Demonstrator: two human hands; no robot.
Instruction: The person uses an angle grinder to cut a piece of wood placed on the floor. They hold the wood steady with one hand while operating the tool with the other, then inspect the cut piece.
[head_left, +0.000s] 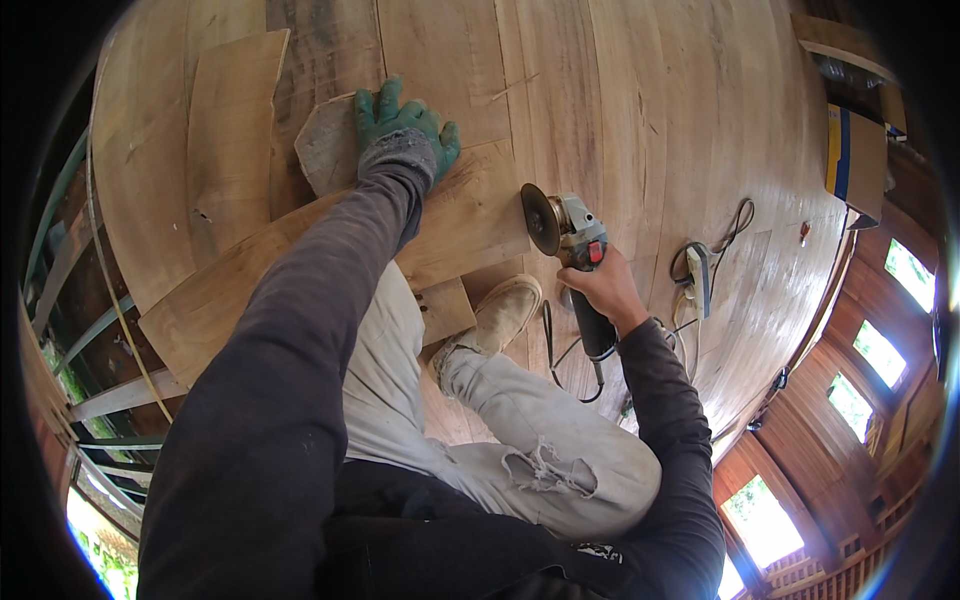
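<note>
My left hand (398, 122), in a green glove with a grey cuff, lies with fingers spread at the right side of a pale, angular slab (328, 145); its material I cannot make out. Beneath that wrist, a wide wooden plank (465, 215) runs diagonally across the floorboards. My bare right hand (608, 290) is wrapped round the body of an angle grinder (583, 243). The grinder's round disc (541, 219) stands close to the plank's right end, upright and sharply outlined. A red switch shows on the tool's side.
A loose board (235, 120) lies at the upper left, a small wood offcut (445, 308) beside my shoe (507, 312). Black cords run to a white power strip (697, 277) at right. A cardboard box (857, 160) stands far right. Open framing (100, 350) borders the floor's left edge.
</note>
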